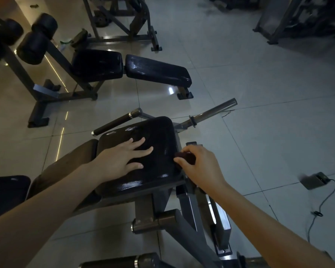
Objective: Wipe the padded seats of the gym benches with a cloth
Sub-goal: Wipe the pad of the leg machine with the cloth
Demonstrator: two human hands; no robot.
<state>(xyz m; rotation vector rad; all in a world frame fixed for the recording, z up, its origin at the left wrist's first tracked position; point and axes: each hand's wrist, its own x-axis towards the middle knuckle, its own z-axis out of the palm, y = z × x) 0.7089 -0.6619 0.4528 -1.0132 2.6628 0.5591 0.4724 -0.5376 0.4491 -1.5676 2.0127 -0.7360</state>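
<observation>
Cloth (185, 157), 1, gripped in right hand (199, 165), left hand (122, 157) flat on 1 seat (155, 132)

— Where are we looking from?
— From our head, forward and steeply down; the padded seat (159, 136) lies close below us, the tiled floor (259, 84) and a farther bench (157, 70) spread wide beyond.

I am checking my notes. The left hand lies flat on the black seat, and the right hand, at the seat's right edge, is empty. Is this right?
Not quite. The head view shows that the right hand is not empty: it grips a dark red cloth at the right edge of the seat. The left hand does lie flat on the black seat.
</observation>
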